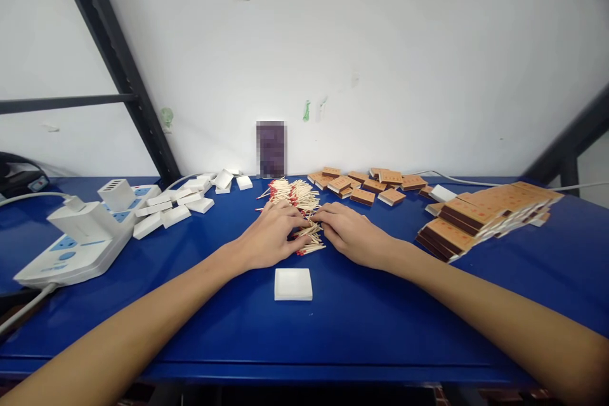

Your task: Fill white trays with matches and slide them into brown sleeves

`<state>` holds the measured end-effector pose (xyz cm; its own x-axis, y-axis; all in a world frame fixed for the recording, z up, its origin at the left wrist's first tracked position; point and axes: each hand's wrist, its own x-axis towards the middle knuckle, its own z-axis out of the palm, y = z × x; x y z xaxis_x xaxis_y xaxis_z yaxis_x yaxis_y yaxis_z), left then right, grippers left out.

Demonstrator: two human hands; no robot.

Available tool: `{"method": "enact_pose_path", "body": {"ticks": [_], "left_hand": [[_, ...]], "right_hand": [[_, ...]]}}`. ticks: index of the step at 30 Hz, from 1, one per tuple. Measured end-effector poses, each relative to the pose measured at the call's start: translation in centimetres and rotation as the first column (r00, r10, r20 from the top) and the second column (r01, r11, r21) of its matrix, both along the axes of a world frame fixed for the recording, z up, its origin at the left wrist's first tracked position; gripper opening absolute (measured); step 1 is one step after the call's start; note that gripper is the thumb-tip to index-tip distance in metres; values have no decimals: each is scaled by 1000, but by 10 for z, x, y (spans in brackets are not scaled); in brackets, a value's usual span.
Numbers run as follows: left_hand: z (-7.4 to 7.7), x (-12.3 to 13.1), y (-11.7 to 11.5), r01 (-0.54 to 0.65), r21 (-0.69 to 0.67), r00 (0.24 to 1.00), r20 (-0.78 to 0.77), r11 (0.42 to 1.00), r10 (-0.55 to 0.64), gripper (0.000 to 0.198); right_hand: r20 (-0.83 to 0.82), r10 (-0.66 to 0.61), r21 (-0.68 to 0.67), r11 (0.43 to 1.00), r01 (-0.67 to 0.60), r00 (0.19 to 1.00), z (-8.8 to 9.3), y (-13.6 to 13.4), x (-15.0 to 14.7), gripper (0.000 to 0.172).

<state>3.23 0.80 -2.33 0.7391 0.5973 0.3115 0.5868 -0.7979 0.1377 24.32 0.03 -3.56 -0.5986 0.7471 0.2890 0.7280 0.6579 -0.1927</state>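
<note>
A loose heap of red-tipped matches [295, 200] lies in the middle of the blue table [361, 317]. My left hand [269, 238] and my right hand [351, 233] rest palm down on the near end of the heap, fingertips meeting and curled over a small bunch of matches [310, 240]. Just in front of my hands sits an empty white matchbox tray [294, 283], open side up and touched by neither hand.
Several white trays [177, 206] lie at the back left beside a white power strip [80, 231] with a charger plugged in. Brown matchbox sleeves [366, 185] are scattered behind the heap. Stacked rows of matchboxes [480, 214] sit at right. A black frame strut rises at left.
</note>
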Motion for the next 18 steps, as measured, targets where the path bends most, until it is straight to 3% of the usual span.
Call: {"method": "enact_pose_path", "body": {"ticks": [7, 13, 18], "left_hand": [[2, -4, -5, 46, -42, 999, -14, 998, -46, 22], [6, -11, -8, 50, -61, 999, 16, 997, -49, 28], [9, -21, -10, 19, -16, 1000, 2, 1000, -19, 31]], "right_hand": [[-116, 5, -3, 1000, -5, 993, -1, 5, 1, 33], [-68, 51, -9, 999, -51, 996, -3, 6, 6, 42], [-34, 43, 21, 999, -42, 998, -3, 4, 8, 33]]}}
